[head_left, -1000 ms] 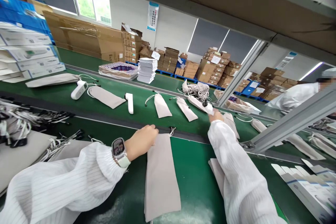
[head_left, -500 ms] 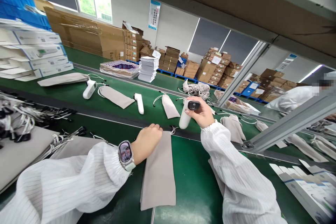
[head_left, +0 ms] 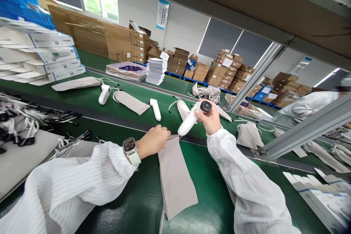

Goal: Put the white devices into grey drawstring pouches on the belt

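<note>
A beige drawstring pouch (head_left: 178,177) hangs down over the near green surface, its top edge gripped by my left hand (head_left: 154,140), whose fingertips are partly hidden. My right hand (head_left: 210,119) is wrapped around the head of a white infrared thermometer (head_left: 189,120) with a black round end. The thermometer's handle slants down to the left, with its tip close to the pouch's mouth. Beyond it, another white thermometer (head_left: 155,109) lies on the belt, beside a flat pouch (head_left: 131,102). A further thermometer (head_left: 104,94) lies farther left.
White boxes (head_left: 55,56) are stacked at the left, near a heap of white cords with black ends (head_left: 16,120). A metal post (head_left: 298,131) slants across the right side. Open cartons (head_left: 315,197) lie at the lower right. A co-worker's white sleeve (head_left: 307,104) shows beyond.
The thermometer has tilted and its handle has come down left toward the pouch's mouth. The pouch's lower end has swung right, and belt items have shifted right.
</note>
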`<action>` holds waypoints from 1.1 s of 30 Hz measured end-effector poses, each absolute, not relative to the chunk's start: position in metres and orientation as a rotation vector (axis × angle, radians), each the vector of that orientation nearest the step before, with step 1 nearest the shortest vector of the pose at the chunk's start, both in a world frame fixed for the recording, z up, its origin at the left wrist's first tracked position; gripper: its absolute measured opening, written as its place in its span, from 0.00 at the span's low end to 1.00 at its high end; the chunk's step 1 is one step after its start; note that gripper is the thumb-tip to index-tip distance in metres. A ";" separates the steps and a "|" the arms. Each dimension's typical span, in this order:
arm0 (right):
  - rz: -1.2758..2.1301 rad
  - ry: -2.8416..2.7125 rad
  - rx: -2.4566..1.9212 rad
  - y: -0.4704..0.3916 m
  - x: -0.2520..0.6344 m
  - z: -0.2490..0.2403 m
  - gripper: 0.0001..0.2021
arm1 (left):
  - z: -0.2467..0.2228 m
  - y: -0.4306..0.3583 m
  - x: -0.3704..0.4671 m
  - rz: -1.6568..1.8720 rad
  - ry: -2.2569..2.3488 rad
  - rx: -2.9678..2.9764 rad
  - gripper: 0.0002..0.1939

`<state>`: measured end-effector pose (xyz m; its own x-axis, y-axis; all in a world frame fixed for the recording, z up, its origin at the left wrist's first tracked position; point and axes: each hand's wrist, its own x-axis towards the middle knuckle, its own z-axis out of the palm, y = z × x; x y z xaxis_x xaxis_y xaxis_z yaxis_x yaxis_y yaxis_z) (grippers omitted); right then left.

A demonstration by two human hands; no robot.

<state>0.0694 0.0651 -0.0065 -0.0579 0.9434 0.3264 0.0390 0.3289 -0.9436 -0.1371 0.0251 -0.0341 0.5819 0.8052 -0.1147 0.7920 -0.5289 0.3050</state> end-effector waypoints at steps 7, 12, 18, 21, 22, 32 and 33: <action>1.318 -1.249 -0.890 0.064 0.064 -0.011 0.22 | -0.015 0.020 -0.132 0.363 1.075 2.338 0.08; 1.824 -1.397 -0.989 0.052 0.057 -0.013 0.30 | -0.002 0.015 -0.125 0.871 1.108 2.169 0.11; 1.532 -1.786 -1.168 0.038 0.043 -0.015 0.32 | -0.003 0.012 -0.124 0.986 1.196 2.045 0.12; 1.393 -1.926 -1.236 0.032 0.035 -0.018 0.34 | -0.005 0.014 -0.127 0.940 1.231 2.038 0.13; 1.319 -1.997 -1.244 0.031 0.034 -0.019 0.34 | -0.004 0.015 -0.129 0.909 1.257 2.058 0.13; 0.601 -1.486 -1.376 0.077 0.103 -0.010 0.31 | 0.055 -0.009 -0.137 0.695 0.922 1.615 0.21; 0.809 -1.540 -1.282 0.071 0.097 -0.007 0.32 | 0.057 -0.011 -0.136 0.826 0.867 1.562 0.19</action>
<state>0.0971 0.0712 -0.0066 -0.0089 0.9691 0.2465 0.3472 0.2341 -0.9081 -0.1357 -0.0109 0.0570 0.4862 0.8721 0.0558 0.0979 -0.1178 0.9882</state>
